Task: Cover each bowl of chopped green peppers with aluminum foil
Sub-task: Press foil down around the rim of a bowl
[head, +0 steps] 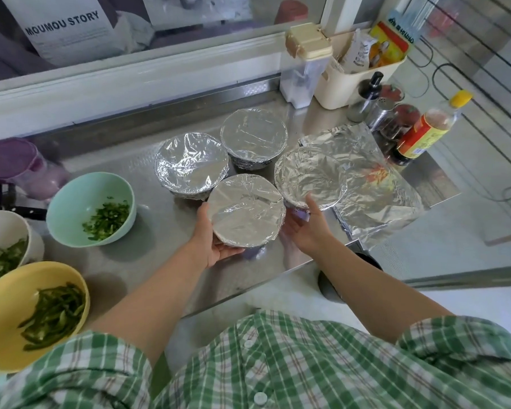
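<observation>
Four foil-covered bowls stand together on the steel counter. My left hand (211, 242) grips the nearest foil-covered bowl (247, 211), with its thumb on the left rim and its fingers under the base. My right hand (306, 225) is beside that bowl's right side, with the palm turned toward it and the fingers relaxed. The other covered bowls sit behind it at the left (192, 166), the back (253, 137) and the right (310, 175). Uncovered at the left are a mint bowl (68, 202) of chopped green peppers, a white bowl (0, 228) and a yellow bowl (0, 320) of pepper strips.
Loose foil sheets (378, 190) lie at the right, under the right-hand covered bowl. Sauce and spice bottles (419, 137) and a cream basket (348, 81) crowd the back right corner. A purple-lidded jar (21, 169) stands at the far left. The counter's front edge (248, 290) runs just below my hands.
</observation>
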Tool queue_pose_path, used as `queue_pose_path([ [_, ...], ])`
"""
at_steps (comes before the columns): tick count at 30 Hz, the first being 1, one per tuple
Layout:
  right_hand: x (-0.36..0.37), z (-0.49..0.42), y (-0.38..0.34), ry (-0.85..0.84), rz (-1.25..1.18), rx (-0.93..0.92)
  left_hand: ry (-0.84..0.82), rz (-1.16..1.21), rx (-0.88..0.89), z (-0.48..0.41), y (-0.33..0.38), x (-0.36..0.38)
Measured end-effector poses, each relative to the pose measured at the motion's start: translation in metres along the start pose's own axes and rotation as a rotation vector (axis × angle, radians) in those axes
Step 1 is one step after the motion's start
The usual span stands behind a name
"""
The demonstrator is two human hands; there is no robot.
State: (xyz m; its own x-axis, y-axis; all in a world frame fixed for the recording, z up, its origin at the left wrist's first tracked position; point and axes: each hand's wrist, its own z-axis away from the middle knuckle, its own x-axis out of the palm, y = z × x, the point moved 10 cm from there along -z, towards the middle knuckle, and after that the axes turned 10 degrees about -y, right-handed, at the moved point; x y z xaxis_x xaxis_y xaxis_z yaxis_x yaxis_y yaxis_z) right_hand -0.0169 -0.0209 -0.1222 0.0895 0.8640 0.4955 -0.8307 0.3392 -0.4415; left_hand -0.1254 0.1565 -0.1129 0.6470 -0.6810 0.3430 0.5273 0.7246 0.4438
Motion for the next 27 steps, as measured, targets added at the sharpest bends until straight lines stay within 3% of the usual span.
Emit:
queue_pose_path([
  [6, 0.016, 0.007, 0.026, -0.151, 0.187, 0.122, 0.161, 0.059, -0.017, 0.010, 0.006, -0.024],
  [10, 0.023, 0.010, 0.028, -0.173, 0.181, 0.137, 0.146, 0.068, -0.019, 0.016, 0.010, -0.022],
  [16, 0.033, 0.009, 0.028, -0.157, 0.100, 0.091, 0.095, -0.036, 0.192, 0.014, 0.036, -0.021],
  [27, 0.056, 0.002, 0.020, -0.110, 0.007, 0.024, 0.040, 0.160, 0.259, 0.022, 0.050, -0.010],
])
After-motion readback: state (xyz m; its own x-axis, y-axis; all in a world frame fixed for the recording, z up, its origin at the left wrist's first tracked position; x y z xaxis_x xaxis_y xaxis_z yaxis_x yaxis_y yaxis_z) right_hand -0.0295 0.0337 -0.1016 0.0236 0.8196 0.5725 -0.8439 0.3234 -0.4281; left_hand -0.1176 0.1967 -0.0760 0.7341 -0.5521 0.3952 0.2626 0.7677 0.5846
